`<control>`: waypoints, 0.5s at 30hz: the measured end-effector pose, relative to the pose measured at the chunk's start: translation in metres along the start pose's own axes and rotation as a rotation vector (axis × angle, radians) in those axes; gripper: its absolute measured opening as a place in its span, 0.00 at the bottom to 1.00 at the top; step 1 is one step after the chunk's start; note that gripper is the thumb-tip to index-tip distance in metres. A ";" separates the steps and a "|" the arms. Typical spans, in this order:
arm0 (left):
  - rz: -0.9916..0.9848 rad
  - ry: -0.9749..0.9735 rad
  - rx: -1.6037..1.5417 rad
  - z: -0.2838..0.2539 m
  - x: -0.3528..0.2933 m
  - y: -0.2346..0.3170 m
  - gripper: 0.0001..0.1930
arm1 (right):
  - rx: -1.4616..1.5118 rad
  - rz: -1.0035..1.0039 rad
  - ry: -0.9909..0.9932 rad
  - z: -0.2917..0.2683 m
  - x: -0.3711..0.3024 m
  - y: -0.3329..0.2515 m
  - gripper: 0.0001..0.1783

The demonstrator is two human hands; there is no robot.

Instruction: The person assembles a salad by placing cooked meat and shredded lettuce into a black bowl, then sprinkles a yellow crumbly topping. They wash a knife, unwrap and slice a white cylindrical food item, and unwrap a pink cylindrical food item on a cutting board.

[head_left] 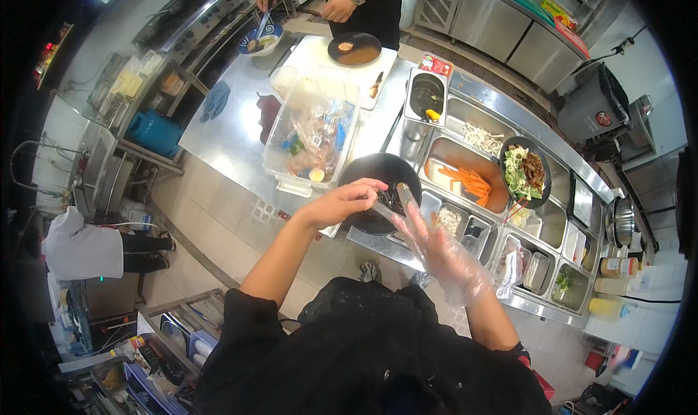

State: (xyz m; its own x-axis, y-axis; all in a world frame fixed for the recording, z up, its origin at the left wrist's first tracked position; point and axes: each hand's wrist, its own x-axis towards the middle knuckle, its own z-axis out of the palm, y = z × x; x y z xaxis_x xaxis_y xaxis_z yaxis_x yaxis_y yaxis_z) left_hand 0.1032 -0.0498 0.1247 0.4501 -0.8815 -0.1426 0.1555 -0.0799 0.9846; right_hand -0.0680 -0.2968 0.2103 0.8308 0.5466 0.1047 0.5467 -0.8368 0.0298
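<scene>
My left hand (347, 201) is bare, its fingers pinching the clear plastic glove (465, 273) at a finger end. That glove covers my right hand (429, 233), whose fingers are stretched out and hold nothing. Both hands hover over a black bowl (363, 169); something dark lies in it, partly hidden by my fingers. Left of the bowl stands a clear plastic tub (280, 142) of crumpled bags and scraps. To the right are steel pans, one with carrot strips (469, 182). A dark bowl of greens and browned meat (525, 171) rests over the pans.
Across the table, another person's hand (339, 6) is near a white cutting board (313, 55) bearing a black plate (355, 48). Their other hand stirs a blue-patterned bowl (259, 41). A knife (376, 85) lies on the board. A person in white (83, 248) stands far left.
</scene>
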 end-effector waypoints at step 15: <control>-0.081 -0.034 -0.086 -0.019 0.001 -0.016 0.07 | 2.486 0.886 0.187 0.053 0.001 0.002 0.38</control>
State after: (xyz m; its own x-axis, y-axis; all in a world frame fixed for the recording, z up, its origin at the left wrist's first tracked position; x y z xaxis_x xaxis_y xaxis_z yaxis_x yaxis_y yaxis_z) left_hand 0.1181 -0.0404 0.1071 0.4029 -0.8894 -0.2161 0.2660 -0.1121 0.9574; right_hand -0.0609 -0.2960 0.1576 0.8610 0.2067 -0.4647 -0.4537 0.7251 -0.5181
